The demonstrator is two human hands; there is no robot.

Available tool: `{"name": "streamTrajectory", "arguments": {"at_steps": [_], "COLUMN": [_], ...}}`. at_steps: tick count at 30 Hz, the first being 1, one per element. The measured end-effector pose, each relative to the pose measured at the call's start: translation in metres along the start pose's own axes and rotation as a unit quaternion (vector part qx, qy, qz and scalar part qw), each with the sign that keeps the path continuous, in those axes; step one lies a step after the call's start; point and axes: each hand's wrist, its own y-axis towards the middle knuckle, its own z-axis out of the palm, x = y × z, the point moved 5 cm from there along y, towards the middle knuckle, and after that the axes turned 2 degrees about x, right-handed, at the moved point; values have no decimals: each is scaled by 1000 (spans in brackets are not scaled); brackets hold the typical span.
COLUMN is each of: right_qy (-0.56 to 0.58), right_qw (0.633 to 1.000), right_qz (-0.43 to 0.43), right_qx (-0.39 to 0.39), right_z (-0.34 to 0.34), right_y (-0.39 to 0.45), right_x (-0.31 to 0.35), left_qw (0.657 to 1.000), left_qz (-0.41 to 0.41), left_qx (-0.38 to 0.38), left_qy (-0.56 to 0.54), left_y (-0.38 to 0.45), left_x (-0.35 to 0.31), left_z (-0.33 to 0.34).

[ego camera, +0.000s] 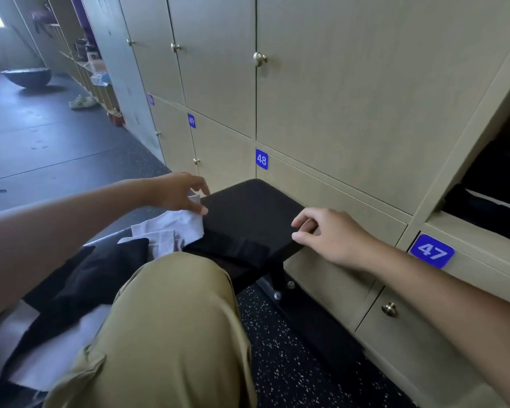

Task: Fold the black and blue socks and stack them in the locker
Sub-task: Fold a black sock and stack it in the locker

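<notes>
Nearest, an olive-trousered knee (171, 319) rises beside crumpled black and pale garments (80, 290). Beyond, on the black padded bench (256, 207), the left hand (180, 191) touches a pale sock (177, 225); the right hand (330, 234), fingers loosely curled, pinches a black sock (236, 248). Farther right, the open beige locker (495, 184) holds dark folded cloth.
</notes>
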Motion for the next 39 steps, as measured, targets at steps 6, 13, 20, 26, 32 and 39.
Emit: {"name": "streamTrajectory", "arguments": {"at_steps": [6, 13, 20, 26, 32, 39], "right_qy": [-4, -32, -45, 19, 64, 83], "right_qw": [999, 998, 997, 993, 990, 991], "right_qz": [-9, 3, 41, 90, 111, 98], "right_qx": [50, 61, 51, 68, 60, 28], "right_z": [50, 82, 94, 99, 79, 39], "right_y": [22, 38, 48, 53, 56, 43], "right_x": [15, 33, 28, 16, -4, -12], "left_qw": [989, 987, 989, 991, 992, 992], "left_qz": [-55, -27, 46, 48, 49, 42], "left_qx": [123, 132, 128, 126, 83, 49], "left_qy": [-59, -84, -55, -24, -76, -111], "left_y": [-13, -17, -32, -33, -48, -62], "left_x": [46, 68, 63, 61, 52, 39], "left_z": [18, 39, 47, 52, 27, -17]}}
